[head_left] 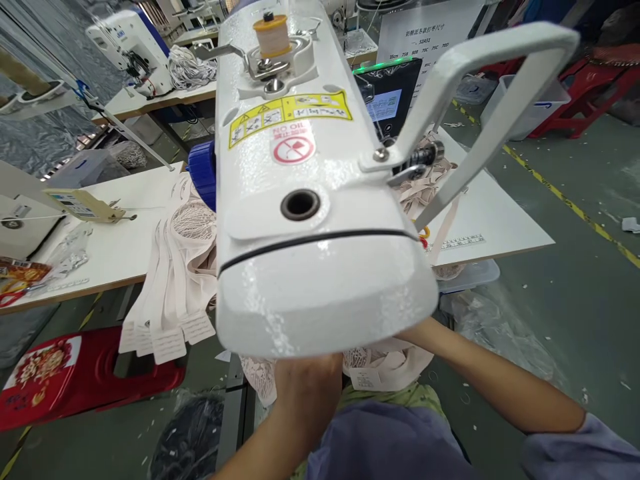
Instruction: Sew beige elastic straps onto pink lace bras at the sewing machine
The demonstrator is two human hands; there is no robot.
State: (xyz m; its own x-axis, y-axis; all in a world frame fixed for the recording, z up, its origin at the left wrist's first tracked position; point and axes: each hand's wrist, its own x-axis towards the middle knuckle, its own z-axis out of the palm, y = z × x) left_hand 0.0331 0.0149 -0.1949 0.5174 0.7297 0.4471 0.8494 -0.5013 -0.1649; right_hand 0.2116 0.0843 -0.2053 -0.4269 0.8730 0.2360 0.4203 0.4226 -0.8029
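A white sewing machine head (325, 287) fills the middle of the view and hides what lies under its front end. My left hand (309, 383) reaches beneath it; the back of the hand shows, the fingers do not. From the right, my right forearm (480, 370) runs in under the machine, with the hand itself covered. Between the two, a pale beige lace garment (393, 370) with a printed white label hangs over my lap. More lace (260, 379) shows left of my left hand. Whether either hand grips the fabric is hidden.
Beige lace bras (175, 267) with labels hang over the table's left edge. A thread spool (271, 37) tops the machine, beside a white bent lever (480, 60). A ruler (457, 243) lies right. A red stool (95, 377) and black bin bag (187, 437) stand left.
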